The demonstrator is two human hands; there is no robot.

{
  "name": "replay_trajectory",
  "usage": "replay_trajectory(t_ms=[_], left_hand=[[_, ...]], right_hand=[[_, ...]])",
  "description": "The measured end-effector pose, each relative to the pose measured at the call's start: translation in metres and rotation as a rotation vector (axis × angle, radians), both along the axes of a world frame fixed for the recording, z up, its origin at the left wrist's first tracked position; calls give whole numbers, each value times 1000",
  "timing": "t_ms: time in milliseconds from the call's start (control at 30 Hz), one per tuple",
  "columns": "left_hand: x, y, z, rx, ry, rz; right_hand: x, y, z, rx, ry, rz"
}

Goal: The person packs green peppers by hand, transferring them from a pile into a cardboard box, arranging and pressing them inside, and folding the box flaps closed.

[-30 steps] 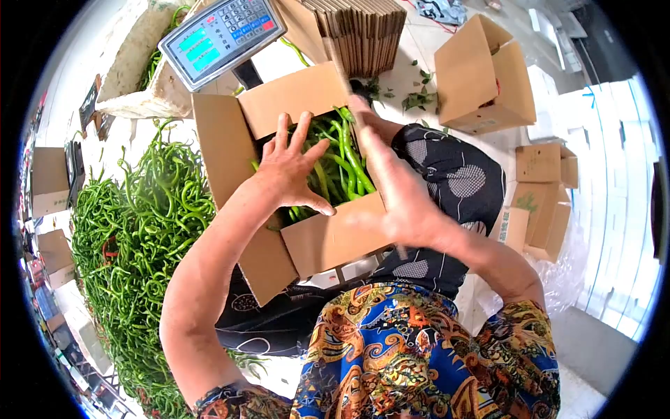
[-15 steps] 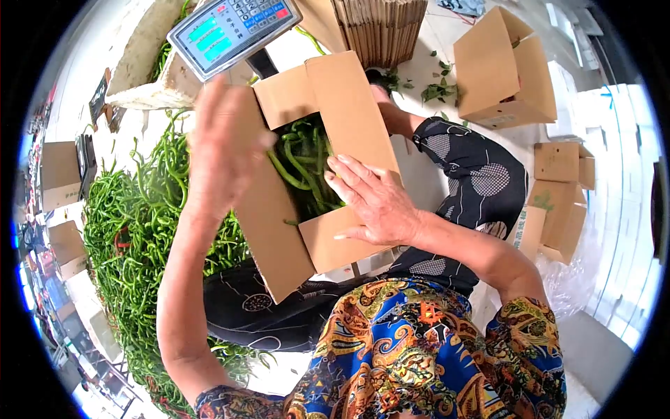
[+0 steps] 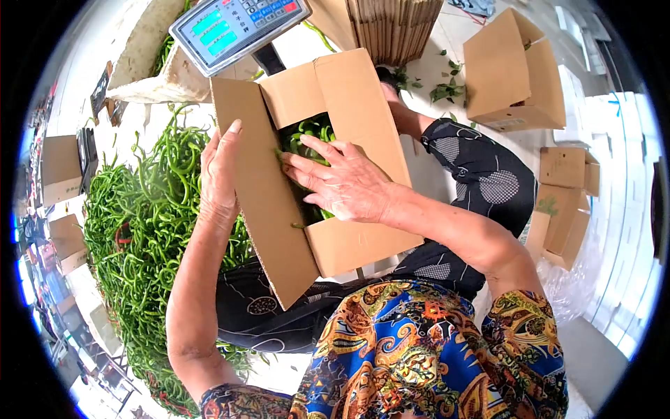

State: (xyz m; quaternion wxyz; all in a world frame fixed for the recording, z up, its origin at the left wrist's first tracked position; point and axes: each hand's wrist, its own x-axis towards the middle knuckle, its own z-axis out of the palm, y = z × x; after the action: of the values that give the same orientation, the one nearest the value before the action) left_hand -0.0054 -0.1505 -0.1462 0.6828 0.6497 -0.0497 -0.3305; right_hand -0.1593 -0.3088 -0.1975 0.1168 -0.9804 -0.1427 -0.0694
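Note:
A brown cardboard box [image 3: 363,105] stands in front of me with its flaps folded outward. Green chili peppers [image 3: 310,130] fill the opening. At the outer edge of the long left flap [image 3: 262,188], my left hand [image 3: 219,171] holds the cardboard, its thumb over the near face; the other fingers are partly hidden. My right hand [image 3: 342,183] lies palm down across the opening, fingers spread and touching the peppers, covering part of them.
A large heap of green peppers [image 3: 139,237] lies to the left. Behind the box is a digital scale display [image 3: 237,28]. Flattened cardboard stacks [image 3: 394,28] stand at the back, with another open carton [image 3: 499,70] at right. A person's forearm [image 3: 414,121] shows beyond the box.
My left hand has come down from a blurred raised position to the left flap. My right hand has moved left from the box's right flap onto the peppers.

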Motion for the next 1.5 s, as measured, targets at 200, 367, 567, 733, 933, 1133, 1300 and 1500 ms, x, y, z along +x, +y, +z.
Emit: replay_trajectory(t_ms=[200,367,567,733,933,1133,1300,1500], left_hand=[[-2,-2,-1,23,-7,42],[1,-3,-15,-68,103,-4],[-26,-57,-3,-71,-247,-15],[-34,-82,-21,267,-760,-41],[-37,-89,-56,665,-1131,-121],[-33,-91,-64,930,-1277,-202],[-35,-88,-59,953,-1237,-219],[-29,-83,-66,944,-1336,-259]], right_hand=[[5,3,-2,-81,9,27],[6,4,-5,-86,-4,47],[2,-2,-12,145,-212,62],[-1,-7,-10,284,-218,19],[3,-19,2,519,-347,-514],[-14,-49,-16,284,-254,-602],[-22,-60,-34,370,-217,-618],[-26,-65,-26,358,-145,-605]])
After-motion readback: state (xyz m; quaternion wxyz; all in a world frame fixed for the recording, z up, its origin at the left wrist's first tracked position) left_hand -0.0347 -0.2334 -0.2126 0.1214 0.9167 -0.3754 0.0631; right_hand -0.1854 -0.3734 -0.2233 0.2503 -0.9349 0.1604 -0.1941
